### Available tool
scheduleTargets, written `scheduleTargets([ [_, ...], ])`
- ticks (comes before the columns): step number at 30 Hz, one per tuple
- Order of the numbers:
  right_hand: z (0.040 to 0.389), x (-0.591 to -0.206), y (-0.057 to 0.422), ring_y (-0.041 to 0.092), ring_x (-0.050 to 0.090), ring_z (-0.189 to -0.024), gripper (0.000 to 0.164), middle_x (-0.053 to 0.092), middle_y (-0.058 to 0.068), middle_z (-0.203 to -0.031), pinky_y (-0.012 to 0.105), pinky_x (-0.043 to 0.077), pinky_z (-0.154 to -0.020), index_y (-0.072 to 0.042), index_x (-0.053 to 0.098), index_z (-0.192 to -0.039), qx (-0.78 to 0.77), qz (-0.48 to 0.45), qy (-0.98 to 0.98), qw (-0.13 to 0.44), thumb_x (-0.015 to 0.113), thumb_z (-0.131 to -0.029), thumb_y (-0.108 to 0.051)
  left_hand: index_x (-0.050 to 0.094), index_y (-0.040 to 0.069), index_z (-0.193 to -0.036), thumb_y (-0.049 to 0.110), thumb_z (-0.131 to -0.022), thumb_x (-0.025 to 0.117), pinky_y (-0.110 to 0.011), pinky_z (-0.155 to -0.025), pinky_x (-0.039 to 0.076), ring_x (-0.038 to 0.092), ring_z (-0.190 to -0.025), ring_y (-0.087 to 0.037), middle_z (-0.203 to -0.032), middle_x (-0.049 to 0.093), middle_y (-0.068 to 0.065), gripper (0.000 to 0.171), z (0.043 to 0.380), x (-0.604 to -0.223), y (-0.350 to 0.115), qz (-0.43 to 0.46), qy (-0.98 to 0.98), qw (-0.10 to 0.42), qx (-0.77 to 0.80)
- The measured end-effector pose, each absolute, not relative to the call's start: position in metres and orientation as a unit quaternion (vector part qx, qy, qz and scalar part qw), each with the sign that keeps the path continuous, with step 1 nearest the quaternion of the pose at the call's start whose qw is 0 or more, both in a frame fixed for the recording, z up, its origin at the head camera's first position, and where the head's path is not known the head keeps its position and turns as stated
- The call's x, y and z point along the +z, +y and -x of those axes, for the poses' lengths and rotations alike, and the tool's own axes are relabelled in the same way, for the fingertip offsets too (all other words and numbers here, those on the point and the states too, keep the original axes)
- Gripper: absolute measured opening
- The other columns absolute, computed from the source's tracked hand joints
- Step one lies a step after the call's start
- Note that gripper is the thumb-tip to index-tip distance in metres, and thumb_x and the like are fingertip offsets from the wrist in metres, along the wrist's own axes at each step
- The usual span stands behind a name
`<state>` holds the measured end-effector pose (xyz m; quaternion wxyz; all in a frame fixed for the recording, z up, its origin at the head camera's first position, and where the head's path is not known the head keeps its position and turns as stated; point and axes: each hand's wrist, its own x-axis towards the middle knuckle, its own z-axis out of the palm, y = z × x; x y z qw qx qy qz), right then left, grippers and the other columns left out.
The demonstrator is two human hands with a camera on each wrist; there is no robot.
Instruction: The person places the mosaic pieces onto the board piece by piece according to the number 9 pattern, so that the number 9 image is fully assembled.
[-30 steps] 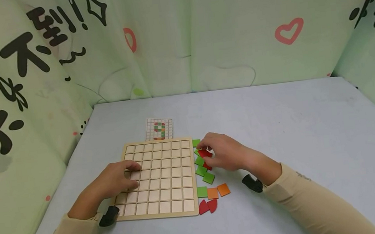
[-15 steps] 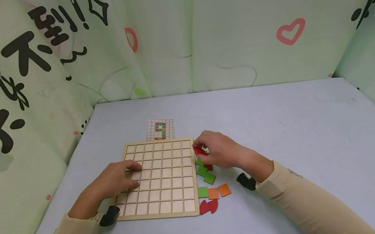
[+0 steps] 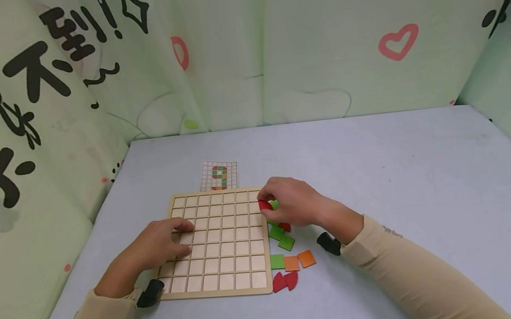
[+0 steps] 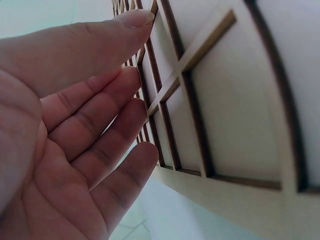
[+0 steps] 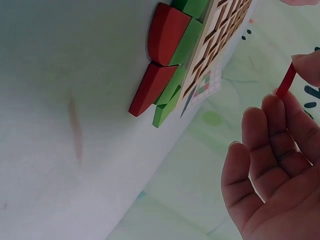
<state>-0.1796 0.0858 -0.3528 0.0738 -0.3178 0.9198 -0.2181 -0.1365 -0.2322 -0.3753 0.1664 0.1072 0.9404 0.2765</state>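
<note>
A wooden grid board [image 3: 218, 293] lies on the table with its squares bare. My left hand [image 3: 156, 243] rests at the board's left side, thumb and fingers apart; the left wrist view shows its fingertips [image 4: 131, 77] against the grid, holding nothing. Between thumb and fingertips, my right hand [image 3: 295, 201] pinches a red tile [image 3: 265, 205] over the board's upper right edge. From the right wrist view this red tile [image 5: 286, 81] appears edge-on, lifted off the table. Green tiles [image 3: 286, 243] and another red tile [image 3: 284, 226] lie below that hand, partly hidden.
Along the board's right side are a green tile [image 3: 277, 262], orange squares [image 3: 307, 259] and two red curved-edge tiles [image 3: 291, 280]. A printed pattern card [image 3: 219, 174] lies behind the board. Printed curtains [image 3: 318, 42] hang behind and beside the table [image 3: 404, 174].
My right hand has taken up the red tile and moved it left from the loose pieces to the board's edge. The left hand has stayed in place.
</note>
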Motion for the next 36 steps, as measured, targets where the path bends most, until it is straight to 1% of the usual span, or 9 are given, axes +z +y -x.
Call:
scheduleTargets([
  [6,0.182,-0.353,0.081,0.018,0.058,-0.093,0.024,0.063,0.0,-0.102,0.032,0.051,-0.082,-0.007,0.071,-0.11,-0.207,0.321,0.922,0.066,0.069,-0.091,-0.022,0.065,0.006,-0.127,0.011,-0.086,0.077,-0.049,-0.098,0.045,0.054,-0.122,-0.033,-0.126,0.063,-0.012,0.043,0.137,-0.375,-0.232,-0.105,0.94,0.167,0.278],
  [12,0.186,-0.353,0.074,0.017,0.057,-0.091,0.026,0.063,0.0,-0.099,0.031,0.051,-0.08,-0.007,0.071,-0.111,-0.199,0.324,0.923,0.062,0.069,-0.092,-0.025,0.065,0.006,-0.126,0.012,-0.085,0.078,-0.049,-0.097,0.045,0.054,-0.121,-0.032,-0.126,0.063,-0.011,0.043,0.135,-0.373,-0.231,-0.106,0.939,0.169,0.28],
  [20,0.191,-0.353,0.065,0.016,0.057,-0.091,0.023,0.063,-0.001,-0.098,0.03,0.05,-0.08,-0.01,0.072,-0.109,-0.2,0.323,0.923,0.067,0.069,-0.093,-0.026,0.066,0.007,-0.125,0.012,-0.084,0.079,-0.048,-0.097,0.046,0.055,-0.12,-0.031,-0.125,0.064,-0.01,0.043,0.135,-0.375,-0.232,-0.11,0.94,0.166,0.278],
  [27,0.195,-0.352,0.056,0.016,0.057,-0.09,0.019,0.065,0.0,-0.1,0.029,0.05,-0.076,-0.011,0.072,-0.106,-0.22,0.318,0.919,0.075,0.068,-0.094,-0.025,0.065,0.006,-0.125,0.011,-0.085,0.079,-0.049,-0.098,0.045,0.055,-0.122,-0.032,-0.126,0.064,-0.011,0.043,0.135,-0.375,-0.232,-0.108,0.94,0.164,0.278],
  [32,0.197,-0.352,0.052,0.019,0.058,-0.092,0.023,0.066,0.001,-0.1,0.029,0.049,-0.078,-0.009,0.073,-0.11,-0.236,0.322,0.914,0.07,0.068,-0.094,-0.024,0.066,0.006,-0.125,0.011,-0.084,0.079,-0.048,-0.097,0.046,0.055,-0.121,-0.031,-0.126,0.064,-0.011,0.043,0.136,-0.375,-0.231,-0.102,0.941,0.166,0.277],
  [36,0.199,-0.355,0.049,0.019,0.058,-0.093,0.022,0.066,0.001,-0.1,0.03,0.049,-0.081,-0.009,0.074,-0.11,-0.243,0.322,0.913,0.067,0.068,-0.095,-0.023,0.066,0.006,-0.125,0.011,-0.084,0.079,-0.048,-0.097,0.046,0.055,-0.12,-0.031,-0.125,0.064,-0.011,0.043,0.136,-0.376,-0.231,-0.099,0.941,0.168,0.277],
])
